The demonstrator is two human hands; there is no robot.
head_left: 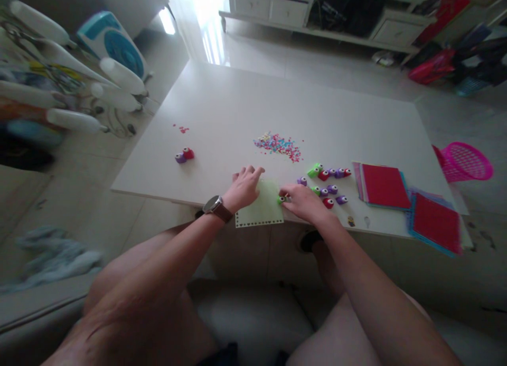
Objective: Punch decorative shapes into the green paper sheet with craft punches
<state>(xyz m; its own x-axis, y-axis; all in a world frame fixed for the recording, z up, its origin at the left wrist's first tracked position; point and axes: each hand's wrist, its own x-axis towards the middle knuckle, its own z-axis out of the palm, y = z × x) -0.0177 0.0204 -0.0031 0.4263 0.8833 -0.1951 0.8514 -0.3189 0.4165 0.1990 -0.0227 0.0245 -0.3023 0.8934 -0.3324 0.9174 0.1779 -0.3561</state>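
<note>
A pale yellow-green sheet of paper (257, 210) juts over the table's near edge, with a row of small punched shapes along its near side. My left hand (245, 185), a watch on its wrist, lies with fingers spread at the sheet's upper left. At the sheet's right edge, my right hand (303, 201) is closed around a small green craft punch (281, 199), partly hidden by the fingers. Right beside that hand stand several more punches in green, red and purple, among them a purple punch (341, 199).
Coloured confetti (279, 145) lies in a heap mid-table. Two punches (184, 155) and a few red bits (183, 129) are at the left. Stacks of coloured paper (386, 186) sit on the right, the nearer stack (435, 223) overhanging the edge. A pink basket (467, 161) stands beyond.
</note>
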